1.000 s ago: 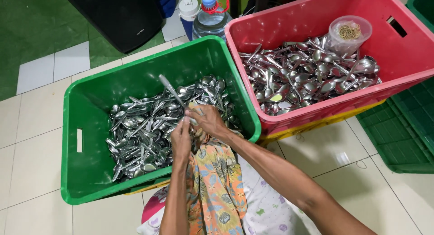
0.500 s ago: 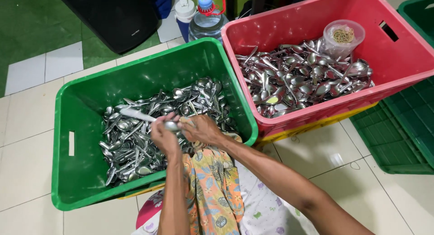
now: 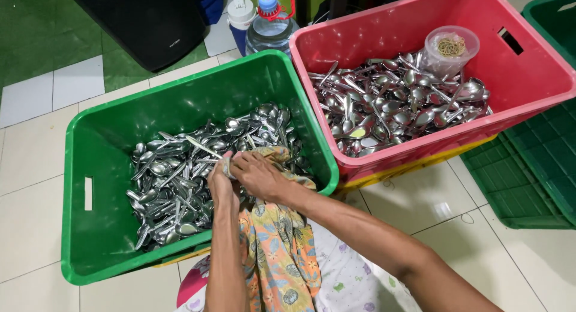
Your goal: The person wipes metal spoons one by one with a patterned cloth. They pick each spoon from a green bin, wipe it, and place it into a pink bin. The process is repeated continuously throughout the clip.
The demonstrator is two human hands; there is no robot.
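Below, over a green crate (image 3: 84, 168) of spoons, one spoon (image 3: 204, 147) is gripped by the closed left hand (image 3: 221, 183) and rubbed with a patterned cloth (image 3: 282, 252) pinched in the right hand (image 3: 258, 175).

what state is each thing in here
green crate: open, part full of spoons
red crate: open, holds spoons
plastic tub: lidless, upright, rubber bands inside
water bottle: capped, upright
patterned cloth: draped over crate rim
left hand: closed on a spoon
right hand: gripping cloth
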